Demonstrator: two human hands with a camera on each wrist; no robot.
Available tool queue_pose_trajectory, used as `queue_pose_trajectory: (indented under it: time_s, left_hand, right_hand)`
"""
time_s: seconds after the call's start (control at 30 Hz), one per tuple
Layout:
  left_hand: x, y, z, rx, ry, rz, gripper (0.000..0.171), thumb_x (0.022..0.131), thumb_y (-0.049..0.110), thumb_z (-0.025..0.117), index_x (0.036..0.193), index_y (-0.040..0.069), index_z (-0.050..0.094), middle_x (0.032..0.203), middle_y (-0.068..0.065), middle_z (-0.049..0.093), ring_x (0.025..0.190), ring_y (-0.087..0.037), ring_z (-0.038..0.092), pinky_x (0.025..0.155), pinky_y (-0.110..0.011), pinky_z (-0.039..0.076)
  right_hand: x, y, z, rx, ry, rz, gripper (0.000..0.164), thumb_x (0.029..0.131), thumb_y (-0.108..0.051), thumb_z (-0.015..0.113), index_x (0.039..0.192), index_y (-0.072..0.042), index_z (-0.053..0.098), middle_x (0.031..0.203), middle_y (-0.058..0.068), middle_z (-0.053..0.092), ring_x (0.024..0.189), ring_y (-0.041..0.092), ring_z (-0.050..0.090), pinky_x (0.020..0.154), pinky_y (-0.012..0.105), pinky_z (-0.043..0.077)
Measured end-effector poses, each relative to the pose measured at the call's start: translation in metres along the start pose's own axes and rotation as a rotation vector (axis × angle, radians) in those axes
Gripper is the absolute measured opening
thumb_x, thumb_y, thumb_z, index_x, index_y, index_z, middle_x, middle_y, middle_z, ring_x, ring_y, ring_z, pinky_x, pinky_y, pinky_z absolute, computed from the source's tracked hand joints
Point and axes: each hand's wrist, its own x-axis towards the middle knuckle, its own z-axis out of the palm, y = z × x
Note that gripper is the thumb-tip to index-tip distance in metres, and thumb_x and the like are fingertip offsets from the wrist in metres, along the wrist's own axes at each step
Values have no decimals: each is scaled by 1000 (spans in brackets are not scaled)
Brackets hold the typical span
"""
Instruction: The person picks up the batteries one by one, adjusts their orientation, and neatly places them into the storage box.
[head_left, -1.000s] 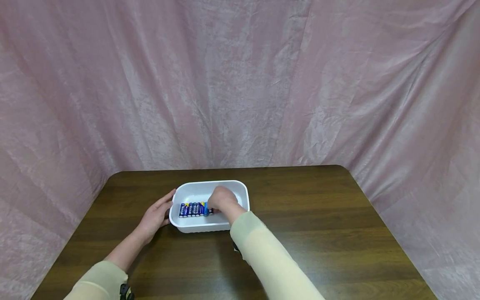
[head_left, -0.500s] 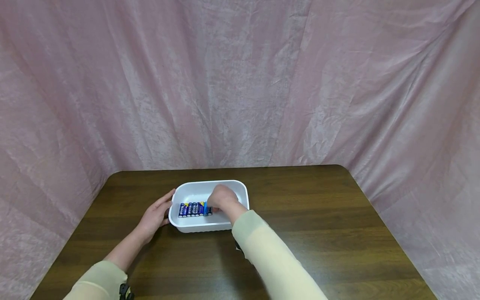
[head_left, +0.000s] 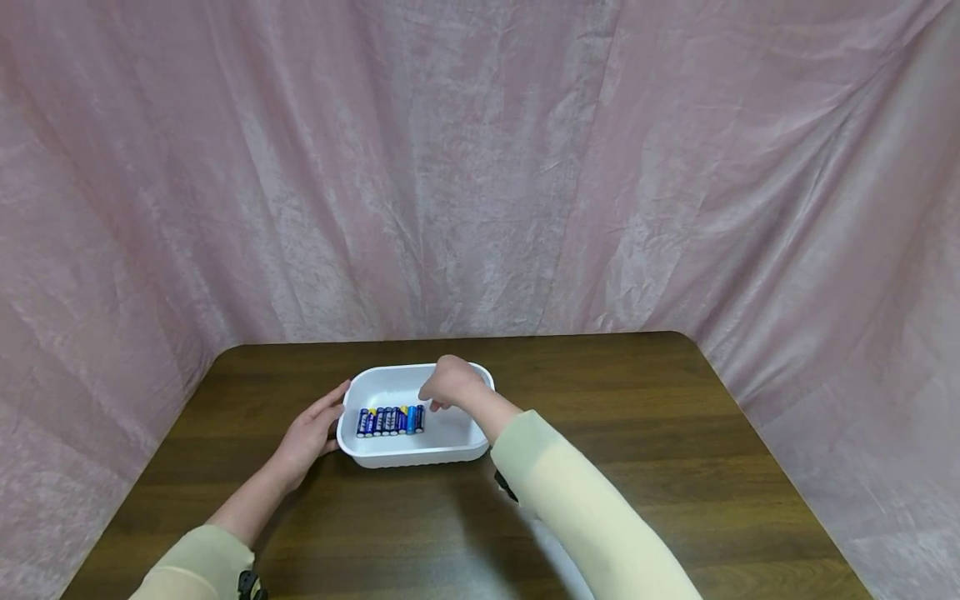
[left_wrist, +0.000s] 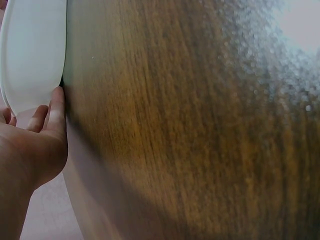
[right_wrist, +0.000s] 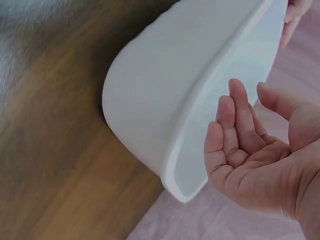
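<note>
A white plastic tray (head_left: 420, 457) stands on the table, left of its middle. Inside it, several blue AA-type batteries (head_left: 390, 421) lie side by side in one row; a few have yellow ends and one is lighter blue. My left hand (head_left: 303, 437) rests against the tray's left end, fingers extended along its wall; the left wrist view shows the fingertips touching it low down. Above the tray's right half is my right hand (head_left: 456, 385), its fingers loosely bent. Nothing lies between them in the right wrist view (right_wrist: 255, 150), and the hand is apart from the batteries.
The dark wooden table (head_left: 637, 433) extends to both sides of the tray and in front of it. A pink curtain (head_left: 480, 167) hangs behind the table's far edge and at both sides.
My right hand has lifted from the right end of the battery row and shifted slightly up and right, uncovering the last battery. The left hand keeps its place at the tray.
</note>
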Motion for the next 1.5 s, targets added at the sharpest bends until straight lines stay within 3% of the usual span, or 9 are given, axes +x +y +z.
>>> queue_pose_trajectory:
  time_s: [0.23, 0.47, 0.6, 0.9, 1.07, 1.5]
  left_hand:
    - [0, -1, 0, -2, -6, 18, 54, 111, 29, 44, 163, 24, 31, 168, -11, 23, 139, -35, 41, 92, -36, 54]
    - [0, -1, 1, -7, -5, 2, 54, 110, 30, 45, 163, 25, 32, 167, -12, 25, 139, -35, 42, 94, -37, 54]
    - [1, -1, 1, 0, -6, -9, 54, 110, 32, 46, 162, 26, 32, 167, -12, 26, 139, -35, 43, 94, -36, 54]
    - [2, 0, 1, 3, 6, -28, 54, 110, 31, 46, 162, 27, 33, 166, -12, 27, 136, -35, 46, 92, -35, 55]
    - [2, 3, 1, 31, 9, -48, 54, 110, 34, 47, 162, 29, 33, 167, -13, 25, 139, -37, 44, 95, -39, 54]
    - [0, 6, 0, 46, 15, -78, 55, 110, 32, 46, 162, 26, 33, 163, -19, 31, 133, -36, 50, 94, -40, 55]
  right_hand:
    - [-13, 7, -20, 25, 4, -76, 20, 91, -23, 74, 85, -6, 81, 70, 0, 74, 69, 15, 69, 67, 29, 49]
    - [-21, 21, -34, 103, -1, -120, 23, 92, -26, 73, 81, -7, 80, 72, 0, 75, 78, 17, 69, 71, 30, 50]
    - [-28, 30, -42, 79, 28, -153, 25, 94, -28, 70, 78, -11, 79, 75, -2, 74, 76, 14, 63, 69, 31, 49]
    - [-44, 57, -63, 72, 86, -168, 20, 96, -31, 70, 93, -12, 74, 81, -1, 73, 79, 15, 61, 70, 33, 49]
    - [-57, 71, -71, 71, 135, -177, 18, 95, -29, 71, 97, -12, 73, 82, -4, 71, 80, 15, 63, 72, 34, 51]
    - [-90, 125, -92, -69, 323, -194, 28, 95, -33, 68, 114, -13, 72, 94, -6, 70, 89, 14, 65, 82, 40, 52]
